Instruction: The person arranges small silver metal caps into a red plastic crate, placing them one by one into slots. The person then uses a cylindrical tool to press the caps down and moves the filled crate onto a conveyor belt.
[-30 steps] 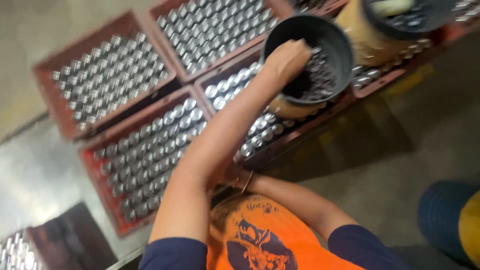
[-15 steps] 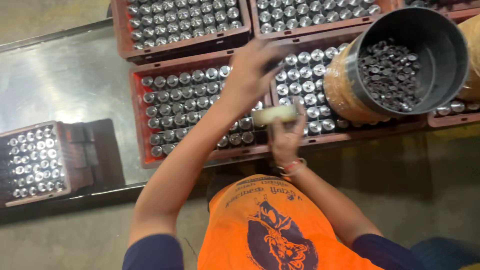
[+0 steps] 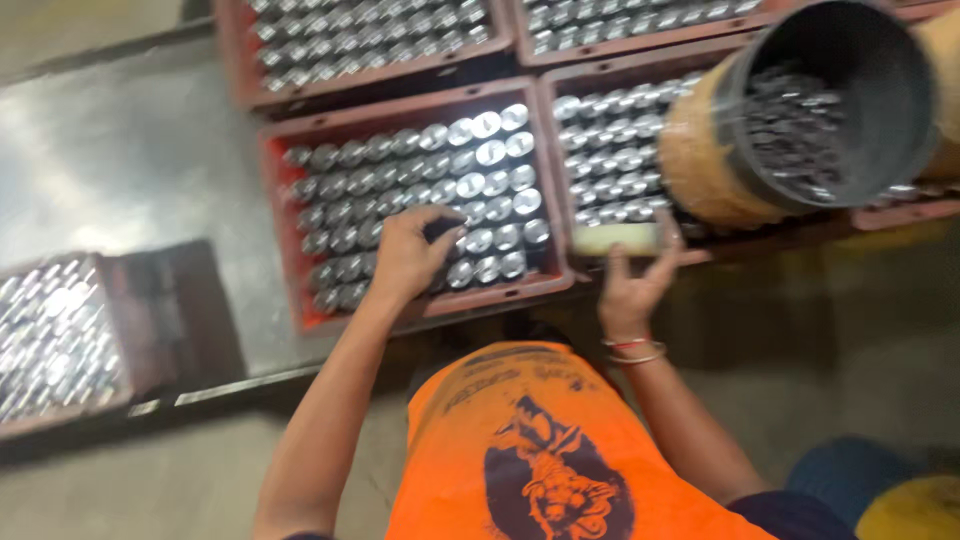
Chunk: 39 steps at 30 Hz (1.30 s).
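My left hand (image 3: 405, 255) reaches into the middle red crate (image 3: 290, 250), which is packed with rows of shiny metal cylinders (image 3: 480, 160). Its fingertips pinch a small dark piece over the crate's lower rows. My right hand (image 3: 630, 285), with bangles on the wrist, holds a pale yellowish cylinder (image 3: 618, 238) at the front edge of the neighbouring crate (image 3: 560, 130). A dark bucket (image 3: 900, 90) with a tan outer wall lies tilted on that crate and holds loose metal pieces.
More red crates of metal cylinders stand behind (image 3: 380, 70) and at the far left (image 3: 110, 330). They rest on a grey metal surface (image 3: 130, 170). An orange shirt (image 3: 510, 440) fills the bottom centre. A blue and yellow object (image 3: 900, 500) sits at the bottom right.
My left hand has left the bucket and come down over the middle crate's lower rows. My right hand with the pale cylinder has risen to the crate edge. The view has shifted.
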Tool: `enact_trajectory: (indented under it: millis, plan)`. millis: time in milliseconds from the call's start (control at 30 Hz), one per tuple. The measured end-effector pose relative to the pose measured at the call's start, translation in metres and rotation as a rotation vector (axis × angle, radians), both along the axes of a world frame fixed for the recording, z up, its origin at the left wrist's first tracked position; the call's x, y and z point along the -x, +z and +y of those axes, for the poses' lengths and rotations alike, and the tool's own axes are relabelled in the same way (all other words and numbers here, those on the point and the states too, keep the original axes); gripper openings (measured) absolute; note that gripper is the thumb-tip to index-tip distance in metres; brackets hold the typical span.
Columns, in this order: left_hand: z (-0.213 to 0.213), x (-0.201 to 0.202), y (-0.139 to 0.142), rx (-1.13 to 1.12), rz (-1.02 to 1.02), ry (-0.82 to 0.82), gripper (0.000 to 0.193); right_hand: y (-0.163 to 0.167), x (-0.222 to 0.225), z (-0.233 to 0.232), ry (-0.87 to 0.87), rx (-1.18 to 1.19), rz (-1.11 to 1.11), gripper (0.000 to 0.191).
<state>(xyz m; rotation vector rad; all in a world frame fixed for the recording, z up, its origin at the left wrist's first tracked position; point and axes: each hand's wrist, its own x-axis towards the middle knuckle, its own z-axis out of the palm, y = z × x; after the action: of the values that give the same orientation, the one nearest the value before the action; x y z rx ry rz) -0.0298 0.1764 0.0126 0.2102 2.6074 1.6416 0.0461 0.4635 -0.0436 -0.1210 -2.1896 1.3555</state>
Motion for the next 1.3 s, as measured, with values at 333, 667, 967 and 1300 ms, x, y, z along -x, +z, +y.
enact_trajectory:
  millis: [333, 667, 967, 1300]
  plan:
    - [0.234, 0.063, 0.129, -0.29, 0.711, -0.539, 0.046, -0.008, -0.005, -0.008, 0.079, 0.189, -0.006, 0.069]
    - [0.084, 0.066, 0.009, 0.236, 0.453, -0.395, 0.021, -0.005, -0.003, -0.012, -0.042, 0.079, -0.058, 0.061]
    - [-0.038, 0.004, -0.023, 0.594, 0.381, -0.621, 0.034, -0.007, 0.003, -0.017, -0.011, 0.041, 0.032, 0.06]
    - [-0.02, 0.016, 0.01, 0.838, 0.36, -0.818, 0.021, -0.006, 0.004, -0.019, 0.008, 0.1, 0.003, 0.059]
